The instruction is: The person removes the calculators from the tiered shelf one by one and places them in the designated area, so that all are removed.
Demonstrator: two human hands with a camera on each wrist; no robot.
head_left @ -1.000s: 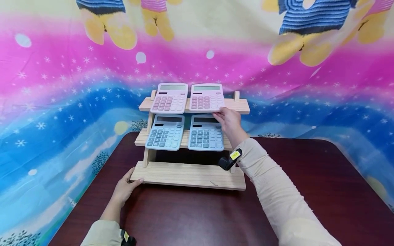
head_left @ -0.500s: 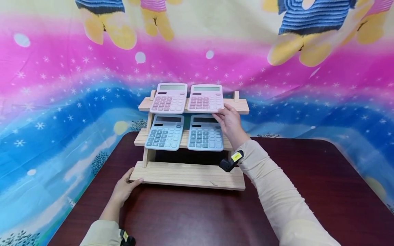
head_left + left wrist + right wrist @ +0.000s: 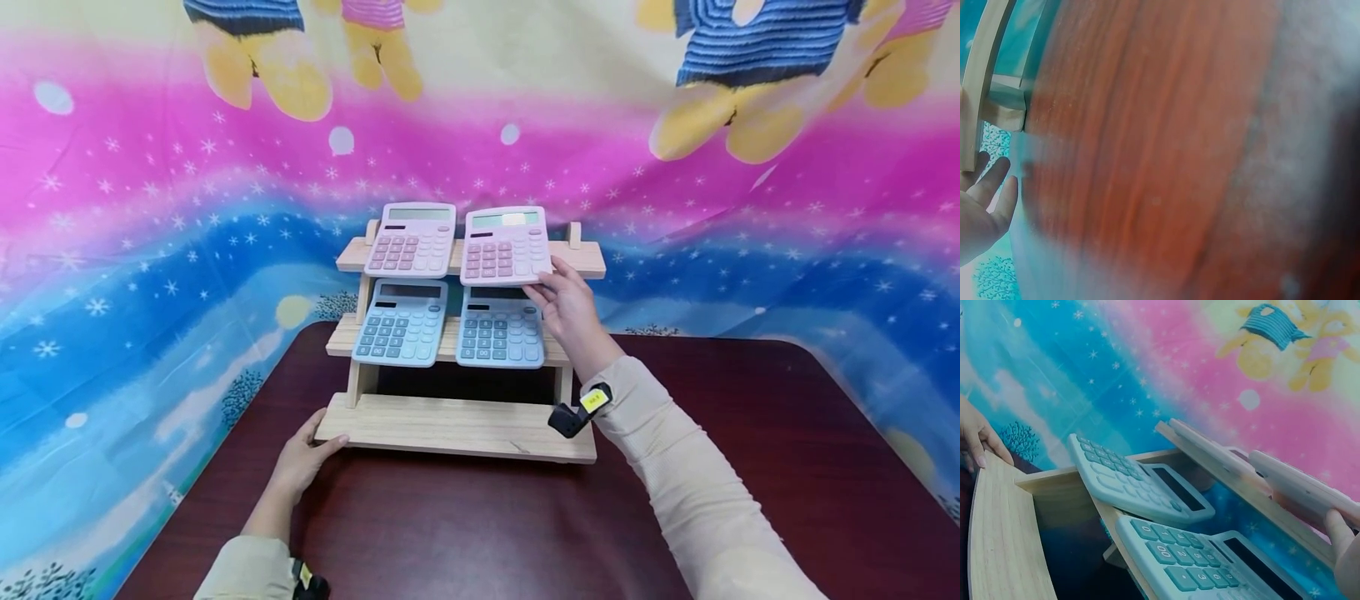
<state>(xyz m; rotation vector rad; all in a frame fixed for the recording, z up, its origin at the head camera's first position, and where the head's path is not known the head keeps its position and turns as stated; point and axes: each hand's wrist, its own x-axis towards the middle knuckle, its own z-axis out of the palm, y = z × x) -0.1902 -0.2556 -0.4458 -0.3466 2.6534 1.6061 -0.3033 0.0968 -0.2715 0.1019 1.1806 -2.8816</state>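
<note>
My right hand [image 3: 573, 312] pinches the lower right corner of a pink calculator [image 3: 504, 250] over the top tier of a three-tier wooden rack [image 3: 457, 425]. The right wrist view shows this calculator [image 3: 1307, 487] lifted off the shelf, with the thumb against it. Another pink calculator [image 3: 411, 240] leans beside it on the left. On the middle tier lie two blue calculators, a left one [image 3: 401, 325] and a right one [image 3: 500, 333]. My left hand [image 3: 302, 458] holds the left end of the bottom board, thumb at its front corner and fingers along its side.
The rack stands on a dark reddish-brown table [image 3: 450, 533]. Close behind hangs a colourful printed cloth [image 3: 600, 167]. A wooden peg [image 3: 574, 235] rises at the right of the top tier. Each wrist wears a black camera, such as the right wrist camera [image 3: 570, 419].
My right hand has drawn the right pink calculator slightly down and toward me, lifting it from its place; its display now catches a glare. The left hand stays where it was.
</note>
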